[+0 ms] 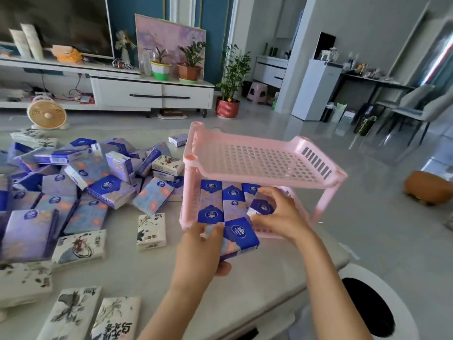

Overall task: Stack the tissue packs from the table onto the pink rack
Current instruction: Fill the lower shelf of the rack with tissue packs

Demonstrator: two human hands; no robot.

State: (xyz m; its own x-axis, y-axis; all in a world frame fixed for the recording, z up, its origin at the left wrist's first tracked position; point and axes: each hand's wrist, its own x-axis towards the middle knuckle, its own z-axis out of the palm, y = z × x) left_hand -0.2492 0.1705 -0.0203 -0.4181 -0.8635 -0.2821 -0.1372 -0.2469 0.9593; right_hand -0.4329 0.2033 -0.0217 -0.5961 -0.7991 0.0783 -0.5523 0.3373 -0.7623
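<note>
Head view, and the only one: the pink rack [316,149] stands on the table [245,290] at about one o'clock from the picture's middle, and filling it looks barely begun. Its lower shelf [266,233] carries a single layer of blue packs [221,200] lying flat side by side, while the upper shelf [245,160] has none on it. The right hand [277,217] reaches in under the upper shelf, its fingers curled round a tilted pack [263,207] at the right of that layer, apparently seating it. The left hand [198,251], at six o'clock, grips another blue pack [241,238] with its fingers over the near-left edge and thumb beneath, holding it just at the front lip of the lower shelf. Most of the work is left: a big loose pile of packs [98,177] sprawls over the table from nine to ten o'clock, and white ink-print packs [151,231] lie scattered from seven to eight o'clock. I judge the low overhang of the upper shelf and the front corner post [190,182] to be what cramps each placement, and the right hand itself sits where the next pack would go. Beyond the table, a small fan [46,115] sits at ten o'clock, a white TV cabinet [152,94] at eleven, and potted plants [230,77] at twelve.
</note>
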